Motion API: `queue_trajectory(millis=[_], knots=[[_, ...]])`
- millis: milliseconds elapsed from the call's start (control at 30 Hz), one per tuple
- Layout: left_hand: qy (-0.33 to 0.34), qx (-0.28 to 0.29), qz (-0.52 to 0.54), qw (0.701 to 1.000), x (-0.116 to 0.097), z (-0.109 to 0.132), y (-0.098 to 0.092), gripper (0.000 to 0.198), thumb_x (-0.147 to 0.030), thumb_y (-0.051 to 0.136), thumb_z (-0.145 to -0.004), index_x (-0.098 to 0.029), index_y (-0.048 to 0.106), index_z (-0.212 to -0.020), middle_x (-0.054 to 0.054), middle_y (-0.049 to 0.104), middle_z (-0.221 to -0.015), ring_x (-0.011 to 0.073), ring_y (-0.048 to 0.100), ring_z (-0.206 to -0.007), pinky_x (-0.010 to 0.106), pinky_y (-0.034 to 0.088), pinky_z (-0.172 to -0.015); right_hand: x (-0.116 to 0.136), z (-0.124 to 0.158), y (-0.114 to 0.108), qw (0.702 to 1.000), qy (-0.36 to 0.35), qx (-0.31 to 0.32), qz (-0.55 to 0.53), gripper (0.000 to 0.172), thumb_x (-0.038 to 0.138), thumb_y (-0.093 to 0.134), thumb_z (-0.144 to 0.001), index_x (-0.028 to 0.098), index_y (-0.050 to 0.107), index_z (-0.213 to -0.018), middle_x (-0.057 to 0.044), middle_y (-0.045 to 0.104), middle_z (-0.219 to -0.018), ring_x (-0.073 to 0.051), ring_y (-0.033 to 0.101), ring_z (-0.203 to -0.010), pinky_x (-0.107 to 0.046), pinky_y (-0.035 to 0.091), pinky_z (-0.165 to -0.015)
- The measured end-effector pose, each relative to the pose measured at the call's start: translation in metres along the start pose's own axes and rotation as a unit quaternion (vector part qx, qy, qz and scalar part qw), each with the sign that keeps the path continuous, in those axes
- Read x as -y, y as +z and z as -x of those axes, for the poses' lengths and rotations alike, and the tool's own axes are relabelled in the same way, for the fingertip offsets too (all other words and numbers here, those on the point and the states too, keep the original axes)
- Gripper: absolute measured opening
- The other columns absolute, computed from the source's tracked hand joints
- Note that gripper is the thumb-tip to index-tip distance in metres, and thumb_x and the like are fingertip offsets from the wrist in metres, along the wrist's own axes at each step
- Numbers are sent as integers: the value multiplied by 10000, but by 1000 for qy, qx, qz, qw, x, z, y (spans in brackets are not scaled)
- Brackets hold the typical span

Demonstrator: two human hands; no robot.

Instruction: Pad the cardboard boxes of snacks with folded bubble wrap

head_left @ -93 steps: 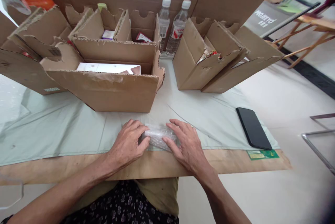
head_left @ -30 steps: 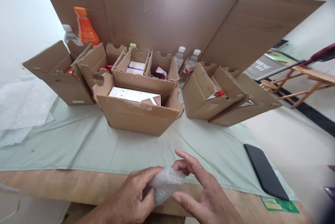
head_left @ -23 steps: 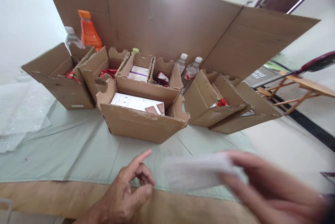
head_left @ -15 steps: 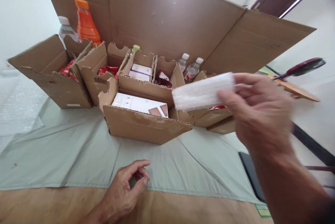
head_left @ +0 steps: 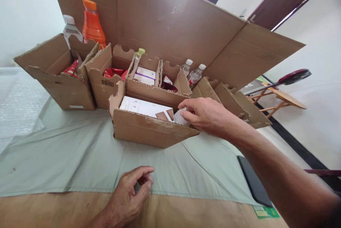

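My right hand (head_left: 204, 114) is closed on a white bubble-wrapped packet (head_left: 181, 117), now mostly hidden. The packet is at the right end of the front cardboard bin (head_left: 151, 128), partly below its rim. Beside it in that bin lies a white box (head_left: 146, 108) with brown printed patches. My left hand (head_left: 131, 194) rests at the near edge of the green cloth (head_left: 87, 160), holding nothing. Its fingers are loosely curled, with a gap between thumb and index finger.
Behind stand more cardboard bins (head_left: 66, 93) with red packets (head_left: 114, 72) and small boxes (head_left: 145, 75). An orange bottle (head_left: 93, 25) and clear bottles (head_left: 196, 74) rise before a tall cardboard panel (head_left: 170, 18). Bubble wrap (head_left: 21, 103) lies left; a dark phone-like slab (head_left: 254, 180) lies right.
My right hand has moved left and down with the bubble-wrapped packet, from the air on the right into the front bin's right end. The left hand has stayed nearly still.
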State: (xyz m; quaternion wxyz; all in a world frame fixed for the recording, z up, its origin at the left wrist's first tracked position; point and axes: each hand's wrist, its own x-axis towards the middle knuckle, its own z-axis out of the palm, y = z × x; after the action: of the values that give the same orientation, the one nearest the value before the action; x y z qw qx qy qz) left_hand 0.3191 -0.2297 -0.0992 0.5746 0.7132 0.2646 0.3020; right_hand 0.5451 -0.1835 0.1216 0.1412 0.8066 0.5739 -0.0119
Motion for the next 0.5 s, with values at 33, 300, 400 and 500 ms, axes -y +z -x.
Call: queue_trajectory(millis=[33, 300, 400, 500], knots=[[-1, 7, -1, 1000, 1, 0, 0, 244, -259, 553, -935, -219, 732, -1095, 36, 787, -842, 170, 745, -736, 224, 600, -649, -1, -2, 1, 1000, 6, 5, -6, 345, 221, 500, -898, 261, 769, -1110, -36, 797, -961, -242, 707, -877, -298, 380, -666], [32, -33, -28, 999, 4, 5, -25, 223, -305, 595, -964, -289, 740, -1132, -1, 792, -879, 160, 761, -790, 222, 622, -749, -1, -2, 3, 999, -40, 23, -23, 293, 233, 551, -920, 260, 767, -1116, -43, 799, -1006, -242, 719, -905, -289, 385, -649], [-5, -114, -73, 991, 4, 9, -63, 228, -414, 631, -957, -323, 749, -1130, 5, 800, -969, 201, 769, -897, 285, 633, -849, -23, 30, 4, 992, -9, -93, -88, 249, 294, 547, -937, 256, 767, -1046, -13, 790, -871, -214, 706, -779, -294, 413, -648], [-85, -226, -92, 966, -1, 1, -98, 386, -567, 658, -901, -323, 721, -1193, 44, 778, -1152, 296, 744, -1064, 465, 603, -994, -54, 71, 26, 956, 9, -221, -194, 259, 397, 549, -945, 240, 753, -917, -1, 765, -766, -178, 662, -630, -295, 434, -607]])
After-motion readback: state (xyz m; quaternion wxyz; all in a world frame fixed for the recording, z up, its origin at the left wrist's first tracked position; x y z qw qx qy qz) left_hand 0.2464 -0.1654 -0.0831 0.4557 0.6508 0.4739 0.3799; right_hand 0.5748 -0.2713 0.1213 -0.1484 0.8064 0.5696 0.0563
